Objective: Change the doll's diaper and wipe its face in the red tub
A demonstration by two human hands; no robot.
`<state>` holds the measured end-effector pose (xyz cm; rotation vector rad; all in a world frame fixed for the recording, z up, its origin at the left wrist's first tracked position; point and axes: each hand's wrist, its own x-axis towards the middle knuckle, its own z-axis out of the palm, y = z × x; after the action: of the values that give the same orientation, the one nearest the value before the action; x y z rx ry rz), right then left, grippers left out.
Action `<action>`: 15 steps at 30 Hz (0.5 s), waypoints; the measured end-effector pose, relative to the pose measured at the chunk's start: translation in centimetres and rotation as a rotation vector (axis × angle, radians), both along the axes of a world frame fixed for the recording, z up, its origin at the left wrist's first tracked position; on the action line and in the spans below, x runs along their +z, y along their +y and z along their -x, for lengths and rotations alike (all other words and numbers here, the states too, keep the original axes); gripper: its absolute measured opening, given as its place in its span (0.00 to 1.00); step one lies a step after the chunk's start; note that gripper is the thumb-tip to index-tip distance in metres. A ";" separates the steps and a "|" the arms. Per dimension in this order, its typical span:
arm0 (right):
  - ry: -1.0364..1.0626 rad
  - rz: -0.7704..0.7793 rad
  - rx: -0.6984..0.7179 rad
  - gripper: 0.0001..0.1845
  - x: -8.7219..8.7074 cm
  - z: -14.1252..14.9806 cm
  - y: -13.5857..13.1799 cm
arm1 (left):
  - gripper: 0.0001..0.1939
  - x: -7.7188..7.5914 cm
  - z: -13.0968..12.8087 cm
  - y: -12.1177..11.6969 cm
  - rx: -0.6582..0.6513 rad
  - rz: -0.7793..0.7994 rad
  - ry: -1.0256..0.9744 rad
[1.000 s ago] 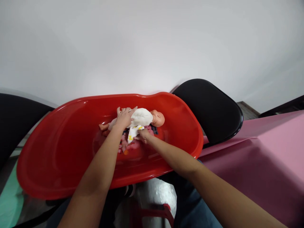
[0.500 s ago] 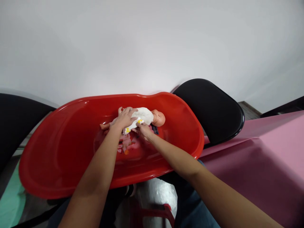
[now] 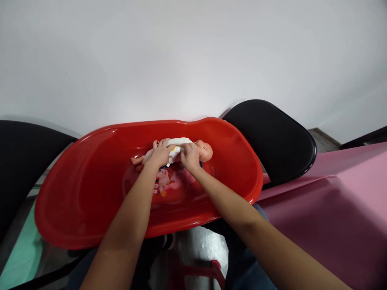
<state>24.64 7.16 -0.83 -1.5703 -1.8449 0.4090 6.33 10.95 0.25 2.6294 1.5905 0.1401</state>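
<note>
A baby doll lies on its back inside a red baby bathtub, its head to the right and its feet to the left. A white garment with yellow patches covers its torso. My left hand rests on the doll's lower body with fingers spread over the cloth. Near the doll's neck and chest, my right hand has its fingers pinched together on the garment, though the fingertips are partly hidden. Part of the cloth with yellow print shows between the two hands.
Black chair seats flank the tub, one on the right and one on the left. A pink cover spreads at the right, and a mint-green surface shows at lower left. A white wall rises behind the tub.
My right hand has moved up from the garment's near edge to the doll's upper chest. The printed part of the cloth is more folded. My left hand stays on the doll.
</note>
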 end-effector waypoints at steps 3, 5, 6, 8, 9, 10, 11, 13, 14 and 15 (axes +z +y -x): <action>-0.319 -0.058 0.032 0.35 0.4 -1.2 0.4 | 0.30 -0.4 -0.1 -0.2 0.014 -0.019 0.008; -0.461 -0.011 0.090 0.41 0.3 -1.9 0.6 | 0.30 -0.7 -0.1 -0.2 0.013 -0.031 0.001; -0.504 0.017 0.108 0.43 0.2 -2.3 0.8 | 0.30 -0.8 0.0 -0.2 0.010 -0.040 -0.010; -0.552 0.051 0.129 0.43 0.2 -2.8 1.4 | 0.29 -1.1 0.1 -0.3 0.003 -0.070 -0.036; -0.567 0.058 0.137 0.43 0.2 -2.9 1.7 | 0.29 -1.2 0.1 -0.4 -0.001 -0.093 -0.045; -0.577 0.062 0.145 0.42 0.3 -3.0 2.1 | 0.29 -1.3 0.2 -0.6 -0.004 -0.122 -0.047; -0.583 0.063 0.152 0.42 0.4 -3.1 2.4 | 0.28 -1.4 0.3 -0.8 -0.008 -0.152 -0.044; -0.582 0.060 0.152 0.41 0.6 -3.0 2.9 | 0.25 -1.4 0.7 -1.6 -0.036 -0.199 -0.025; -0.573 0.057 0.143 0.40 0.7 -2.9 3.0 | 0.24 -1.5 0.9 -2.1 -0.067 -0.204 -0.013; -0.561 0.056 0.130 0.41 0.7 -2.7 3.0 | 0.23 -1.5 1.2 -2.6 -0.110 -0.193 0.003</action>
<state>27.36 10.14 -0.11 -1.7277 -2.3801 0.0734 5.09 8.33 -1.28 2.8542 1.4983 0.2981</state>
